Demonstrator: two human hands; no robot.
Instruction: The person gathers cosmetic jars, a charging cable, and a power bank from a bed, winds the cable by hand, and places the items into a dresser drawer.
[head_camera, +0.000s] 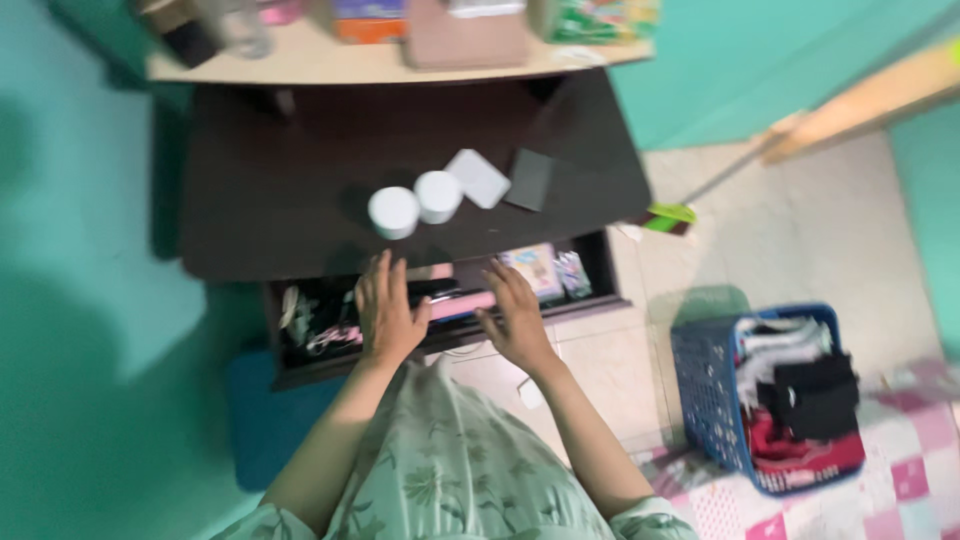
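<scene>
Both hands (388, 310) (515, 318) hover, seemingly open, over cluttered drawer (300, 372).

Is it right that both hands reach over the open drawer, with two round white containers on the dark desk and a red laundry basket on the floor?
Not quite: the head view shows the plastic laundry basket is blue, not red. The rest holds.

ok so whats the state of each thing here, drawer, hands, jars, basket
drawer: pulled open, full of small items
left hand: open, fingers spread flat over the drawer
right hand: open, fingers spread over the drawer
two white round jars: lids on, upright on the dark desk
blue basket: on the floor, filled with clothes
</scene>
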